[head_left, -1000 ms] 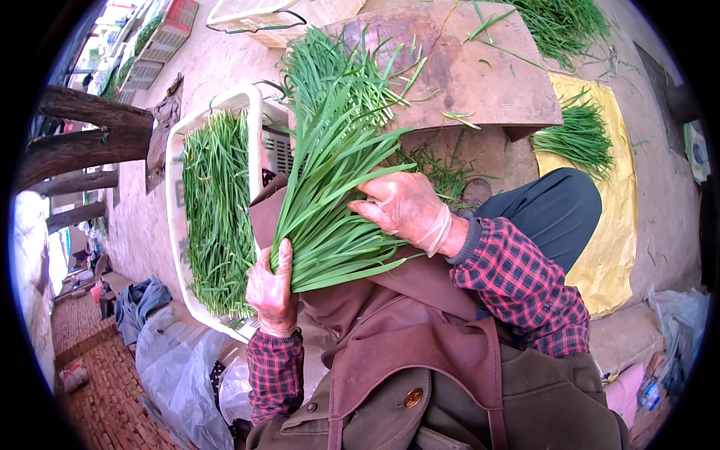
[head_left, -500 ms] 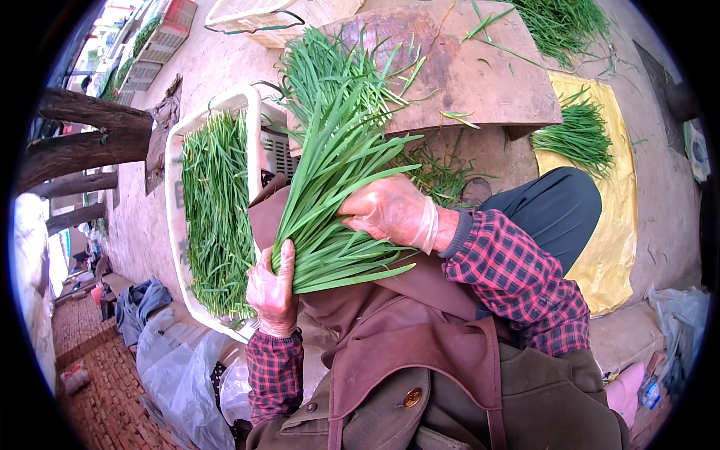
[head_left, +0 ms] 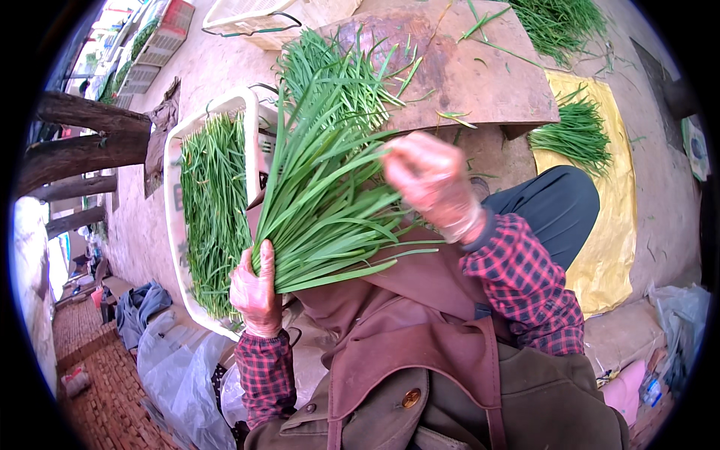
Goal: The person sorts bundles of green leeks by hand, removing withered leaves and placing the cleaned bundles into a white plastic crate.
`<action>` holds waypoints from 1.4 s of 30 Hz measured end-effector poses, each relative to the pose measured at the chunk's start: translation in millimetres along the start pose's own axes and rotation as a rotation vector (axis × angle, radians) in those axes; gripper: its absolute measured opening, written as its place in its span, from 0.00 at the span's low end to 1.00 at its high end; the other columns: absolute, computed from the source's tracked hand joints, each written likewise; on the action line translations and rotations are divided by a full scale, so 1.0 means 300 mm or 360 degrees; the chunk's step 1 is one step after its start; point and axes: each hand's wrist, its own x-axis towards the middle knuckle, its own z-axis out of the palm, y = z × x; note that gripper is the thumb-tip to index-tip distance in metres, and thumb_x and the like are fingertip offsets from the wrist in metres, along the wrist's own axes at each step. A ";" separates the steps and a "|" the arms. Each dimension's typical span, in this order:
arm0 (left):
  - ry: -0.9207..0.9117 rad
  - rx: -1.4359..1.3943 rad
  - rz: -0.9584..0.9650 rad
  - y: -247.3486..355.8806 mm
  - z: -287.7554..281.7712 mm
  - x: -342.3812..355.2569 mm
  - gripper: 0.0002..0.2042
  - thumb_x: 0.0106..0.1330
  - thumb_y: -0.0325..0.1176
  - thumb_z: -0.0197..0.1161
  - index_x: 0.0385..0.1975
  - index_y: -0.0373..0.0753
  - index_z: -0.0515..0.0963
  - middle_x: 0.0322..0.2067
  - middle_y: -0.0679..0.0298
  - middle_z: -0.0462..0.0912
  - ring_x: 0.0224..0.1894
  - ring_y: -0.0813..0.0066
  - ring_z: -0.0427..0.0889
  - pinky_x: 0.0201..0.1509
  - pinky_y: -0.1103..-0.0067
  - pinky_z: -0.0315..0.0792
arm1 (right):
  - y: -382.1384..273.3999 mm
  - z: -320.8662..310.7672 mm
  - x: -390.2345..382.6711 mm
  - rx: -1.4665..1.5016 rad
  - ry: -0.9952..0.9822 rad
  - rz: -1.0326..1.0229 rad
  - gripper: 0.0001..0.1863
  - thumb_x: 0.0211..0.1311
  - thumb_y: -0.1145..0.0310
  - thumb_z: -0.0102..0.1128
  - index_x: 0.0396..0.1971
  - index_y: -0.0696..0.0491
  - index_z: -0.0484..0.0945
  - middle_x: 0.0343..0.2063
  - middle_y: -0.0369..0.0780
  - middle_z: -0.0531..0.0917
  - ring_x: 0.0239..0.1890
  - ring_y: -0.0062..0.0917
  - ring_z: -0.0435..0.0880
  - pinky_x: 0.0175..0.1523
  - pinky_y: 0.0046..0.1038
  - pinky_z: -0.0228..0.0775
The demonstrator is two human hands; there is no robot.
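1. A white rectangular plastic crate (head_left: 174,225) holds cut green chives.
2. The left hand (head_left: 256,291) clamps the base of a fanned bunch of long green chive leaves (head_left: 322,195), over the lap.
3. The right hand (head_left: 435,184), blurred with fingers loosely curled, touches the bunch's right side.

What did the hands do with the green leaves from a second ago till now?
The right hand lifted off the bunch of green leaves: a second ago it lay across the leaves, and now it shows blurred beside them, on their right edge. The left hand kept its grip on the bunch's base. The white crate of greens and the wooden board stayed put.
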 end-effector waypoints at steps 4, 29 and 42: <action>0.0039 0.0112 -0.0004 -0.061 0.005 -0.015 0.28 0.59 0.24 0.65 0.63 0.44 0.75 0.46 0.48 0.82 0.39 0.53 0.83 0.40 0.67 0.78 | 0.125 -0.186 0.000 -0.0775 -0.0240 0.0193 0.03 0.59 0.74 0.66 0.31 0.57 0.82 0.24 0.43 0.81 0.24 0.33 0.80 0.30 0.29 0.70; 0.0042 0.0148 0.0137 -0.091 0.040 -0.035 0.28 0.59 0.19 0.60 0.63 0.32 0.70 0.46 0.51 0.82 0.35 0.57 0.80 0.37 0.68 0.77 | 0.036 -0.167 -0.051 0.0255 -0.0007 0.0661 0.08 0.60 0.72 0.65 0.37 0.60 0.85 0.25 0.38 0.84 0.28 0.24 0.83 0.34 0.25 0.73; -0.0011 0.0130 0.0354 -0.086 0.011 0.000 0.25 0.61 0.24 0.59 0.61 0.39 0.74 0.49 0.50 0.80 0.38 0.58 0.81 0.40 0.68 0.77 | 0.045 -0.248 0.000 0.0122 -0.0264 0.0295 0.06 0.60 0.70 0.66 0.34 0.56 0.84 0.30 0.41 0.85 0.30 0.34 0.85 0.35 0.30 0.74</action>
